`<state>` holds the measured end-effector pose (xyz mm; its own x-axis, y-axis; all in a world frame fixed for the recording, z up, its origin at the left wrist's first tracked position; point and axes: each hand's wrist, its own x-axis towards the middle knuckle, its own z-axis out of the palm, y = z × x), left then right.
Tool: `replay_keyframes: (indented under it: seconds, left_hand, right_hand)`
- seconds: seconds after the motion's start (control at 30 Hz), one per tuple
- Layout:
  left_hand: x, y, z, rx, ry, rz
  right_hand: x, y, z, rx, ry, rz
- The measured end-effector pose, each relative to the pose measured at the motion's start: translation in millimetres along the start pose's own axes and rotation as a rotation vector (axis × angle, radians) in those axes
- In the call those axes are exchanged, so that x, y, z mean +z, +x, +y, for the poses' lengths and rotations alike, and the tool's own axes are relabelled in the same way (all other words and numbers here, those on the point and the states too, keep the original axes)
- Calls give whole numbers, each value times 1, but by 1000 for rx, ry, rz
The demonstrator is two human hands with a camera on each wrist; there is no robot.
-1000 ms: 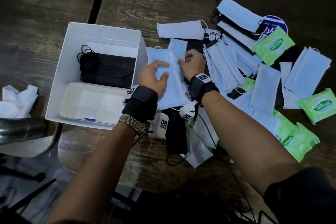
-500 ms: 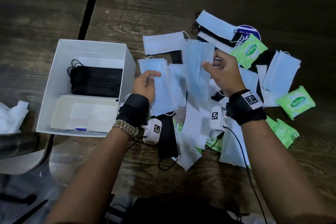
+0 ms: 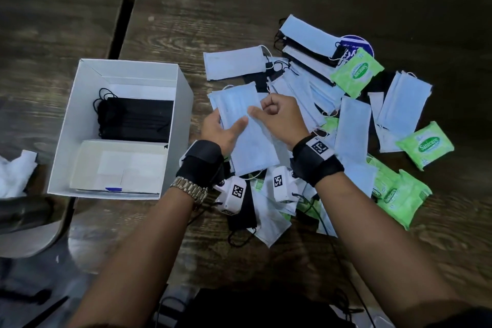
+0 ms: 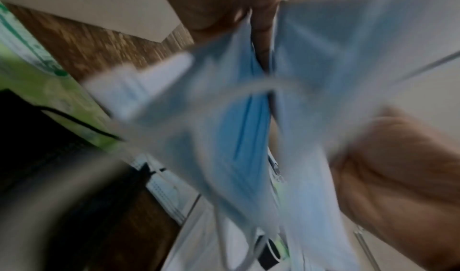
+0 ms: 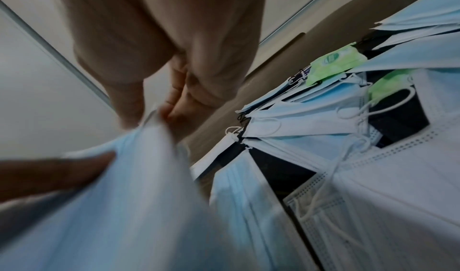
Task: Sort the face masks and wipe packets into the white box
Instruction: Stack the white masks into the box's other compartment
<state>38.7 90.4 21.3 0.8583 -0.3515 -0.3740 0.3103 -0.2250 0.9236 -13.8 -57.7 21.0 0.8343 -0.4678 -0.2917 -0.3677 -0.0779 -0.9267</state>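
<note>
Both hands meet above a dark wooden table (image 3: pixel 239 8), forearms reaching in from the near edge; the left hand (image 3: pixel 222 129) lies palm-up beneath a stack of light blue face masks (image 3: pixel 245 128), thumb laid across the top sheet and fingers curled under it; the right hand (image 3: pixel 279 120), knuckles up, pinches the stack's right edge between thumb and curled forefinger. Just left of the hands stands the open white box (image 3: pixel 66 125), a pile of black masks (image 3: pixel 135 120) in its far half and a flat white carton (image 3: pixel 117 165) in its near half. Right of the hands sprawls a loose heap of blue masks (image 3: pixel 354 125), with green wipe packets (image 3: pixel 424 145) scattered along its right side and near edge. Each wrist carries a black strap with a white marker-tagged camera; the left wrist view is blurred, showing only blue pleats against the palm.
</note>
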Motion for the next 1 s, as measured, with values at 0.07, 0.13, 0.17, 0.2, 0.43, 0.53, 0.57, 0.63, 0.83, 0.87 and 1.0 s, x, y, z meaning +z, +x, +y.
replay_keyframes:
  seconds: [0.07, 0.13, 0.17, 0.2, 0.43, 0.53, 0.57, 0.63, 0.83, 0.87, 1.0]
  left_hand:
    - [-3, 3, -8, 9, 46, 93]
    - [-10, 5, -12, -17, 41, 142]
    - [-13, 5, -11, -26, 62, 139]
    - [-16, 5, -12, -33, 95, 135]
    - [-35, 10, -20, 88, 249, 102]
    - [-35, 8, -18, 158, 287, 42]
    - [-33, 7, -17, 152, 292, 61]
    - [-29, 6, -21, 106, 268, 127]
    - [-29, 7, -27, 43, 375, 165]
    - [-29, 6, -28, 52, 388, 162]
    - [-32, 4, -29, 55, 387, 152]
  right_hand:
    - [0, 6, 6, 94, 40, 46]
    - [-1, 20, 18, 196, -44, 151]
    - [-2, 29, 28, 229, -186, 193]
    - [0, 34, 35, 267, -332, 195]
    - [31, 41, 58, 361, -713, 99]
    - [32, 43, 63, 351, -646, 135]
    - [31, 42, 65, 349, -630, 152]
    - [31, 40, 65, 345, -615, 186]
    - [44, 31, 55, 322, -666, 179]
    - [45, 32, 53, 330, -616, 179]
    - [43, 38, 57, 365, -469, 181]
